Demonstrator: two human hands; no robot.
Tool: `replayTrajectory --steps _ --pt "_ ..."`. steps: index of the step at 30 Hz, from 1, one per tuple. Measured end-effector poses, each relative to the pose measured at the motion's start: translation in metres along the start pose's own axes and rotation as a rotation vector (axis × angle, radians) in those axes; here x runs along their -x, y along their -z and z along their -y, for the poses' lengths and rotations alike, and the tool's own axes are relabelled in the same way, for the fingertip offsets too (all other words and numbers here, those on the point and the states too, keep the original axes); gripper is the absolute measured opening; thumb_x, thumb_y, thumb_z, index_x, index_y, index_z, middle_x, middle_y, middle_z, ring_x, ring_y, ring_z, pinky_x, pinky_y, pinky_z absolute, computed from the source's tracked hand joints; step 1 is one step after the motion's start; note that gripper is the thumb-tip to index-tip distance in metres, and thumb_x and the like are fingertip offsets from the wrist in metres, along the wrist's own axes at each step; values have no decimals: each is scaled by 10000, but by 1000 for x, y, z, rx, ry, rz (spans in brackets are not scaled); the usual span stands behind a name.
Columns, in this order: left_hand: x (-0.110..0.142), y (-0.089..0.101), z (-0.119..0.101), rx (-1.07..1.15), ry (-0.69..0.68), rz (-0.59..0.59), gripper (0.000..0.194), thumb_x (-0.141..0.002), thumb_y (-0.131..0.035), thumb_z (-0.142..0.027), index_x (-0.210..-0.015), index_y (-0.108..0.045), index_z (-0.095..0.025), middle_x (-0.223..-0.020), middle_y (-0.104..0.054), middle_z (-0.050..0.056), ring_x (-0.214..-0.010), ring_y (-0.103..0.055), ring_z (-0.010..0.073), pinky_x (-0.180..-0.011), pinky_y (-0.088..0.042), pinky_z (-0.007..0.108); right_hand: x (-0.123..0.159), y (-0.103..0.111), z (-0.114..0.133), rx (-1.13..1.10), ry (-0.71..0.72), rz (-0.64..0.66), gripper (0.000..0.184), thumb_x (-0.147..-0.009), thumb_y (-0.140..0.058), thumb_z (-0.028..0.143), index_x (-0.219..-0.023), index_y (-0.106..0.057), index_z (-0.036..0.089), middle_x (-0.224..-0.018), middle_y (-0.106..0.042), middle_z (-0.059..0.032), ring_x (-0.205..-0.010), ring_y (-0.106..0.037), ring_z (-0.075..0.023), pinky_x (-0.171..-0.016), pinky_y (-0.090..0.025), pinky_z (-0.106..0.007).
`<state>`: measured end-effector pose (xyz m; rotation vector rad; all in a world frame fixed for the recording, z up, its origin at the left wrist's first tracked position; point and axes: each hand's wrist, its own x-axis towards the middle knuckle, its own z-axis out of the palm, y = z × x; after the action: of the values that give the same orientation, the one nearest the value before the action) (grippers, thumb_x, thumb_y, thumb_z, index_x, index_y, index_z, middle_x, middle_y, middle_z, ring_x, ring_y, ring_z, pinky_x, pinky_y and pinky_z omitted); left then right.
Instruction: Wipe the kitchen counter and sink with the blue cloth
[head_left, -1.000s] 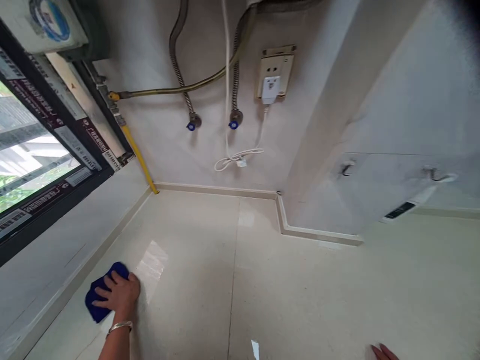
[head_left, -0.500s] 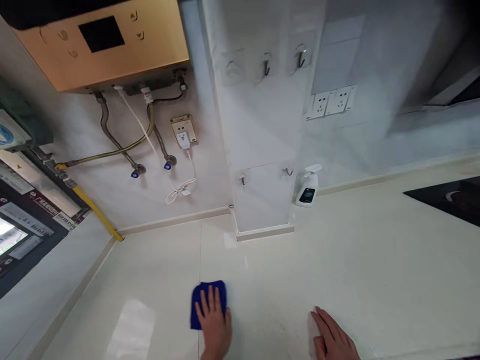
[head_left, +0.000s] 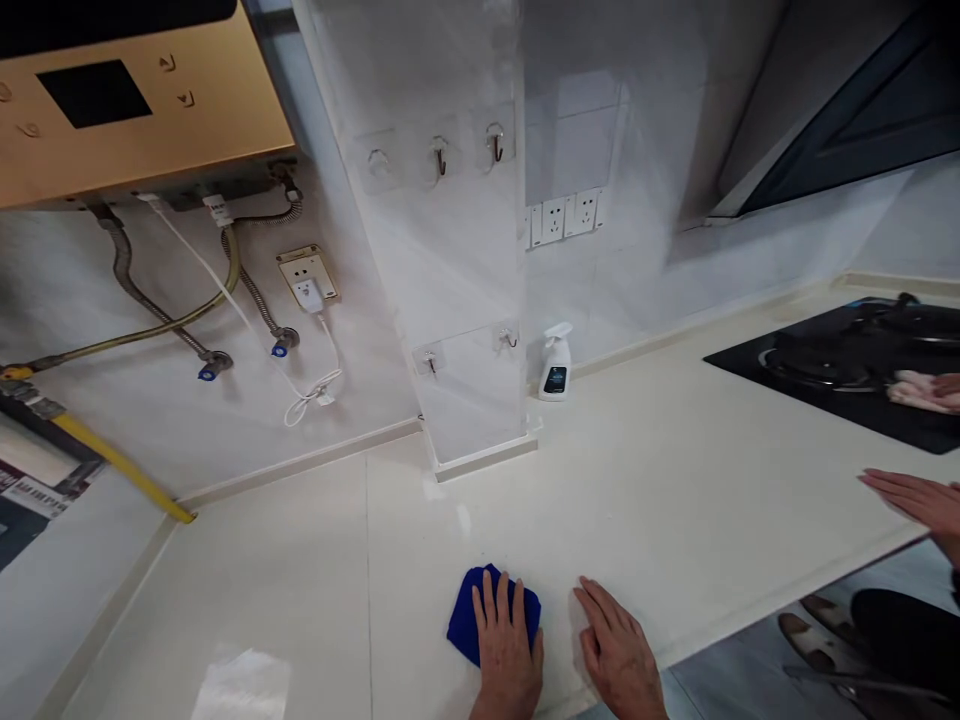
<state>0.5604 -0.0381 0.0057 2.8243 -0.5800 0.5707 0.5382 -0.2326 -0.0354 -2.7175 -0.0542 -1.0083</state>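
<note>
My left hand [head_left: 510,645] lies flat on a folded blue cloth [head_left: 466,622], pressing it to the pale countertop [head_left: 300,560] with fingers spread. The cloth's edges show around the fingers, to the right of a thin seam in the counter. Close by on the right, my right hand [head_left: 619,645] rests near the counter's front edge. Its fingers are stretched out side by side, and nothing is in it.
A white spray bottle [head_left: 556,365] stands by the wall pillar [head_left: 469,270]. At right are a black gas hob [head_left: 795,370], another person's hand [head_left: 919,500] on the counter, and a pinkish cloth [head_left: 922,390]. A gold water heater [head_left: 172,120] hangs at upper left.
The view has swung right, bringing the other person's hand and more of the hob into sight. My left hand has slid the blue cloth rightward off the seam, nearer my right hand.
</note>
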Motion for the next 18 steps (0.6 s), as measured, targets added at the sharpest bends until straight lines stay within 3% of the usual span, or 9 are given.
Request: replayTrajectory --steps 4,8,12,18 --pt "6 6 33 -84 -16 8 689 -905 -520 -367 -1534 -255 -271 -1626 -303 134 -1487 -303 360 -1135 -457 589 1 1 0 -7 -7 27 618 -892 -369 168 -1509 -376 212 -1489 -505 -92 -1299 -524 -238 -983 -486 -382" --pt "5 11 86 -189 128 -43 649 -898 -524 -337 -1511 -329 -244 -1591 -368 159 -1476 -307 397 -1140 -430 611 5 -1 -3 -24 -3 71 578 -901 -410 186 -1478 -407 206 -1445 -546 -94 -1285 -534 -232 -971 -487 -375" --pt "-15 19 140 -256 253 -22 520 -912 -509 -331 -1428 -482 -277 -1541 -451 148 -1437 -376 409 -1140 -413 613 8 -4 -6 -26 -14 116 544 -899 -418 188 -1443 -439 202 -1428 -561 -91 -1271 -546 -233 -993 -469 -394" --pt "-57 18 189 -188 271 82 511 -952 -422 -383 -1453 -429 -281 -1583 -386 119 -1469 -360 294 -1184 -349 593 14 -9 -16 -33 44 132 582 -901 -445 208 -1480 -398 228 -1426 -571 -68 -1248 -572 -225 -939 -486 -342"
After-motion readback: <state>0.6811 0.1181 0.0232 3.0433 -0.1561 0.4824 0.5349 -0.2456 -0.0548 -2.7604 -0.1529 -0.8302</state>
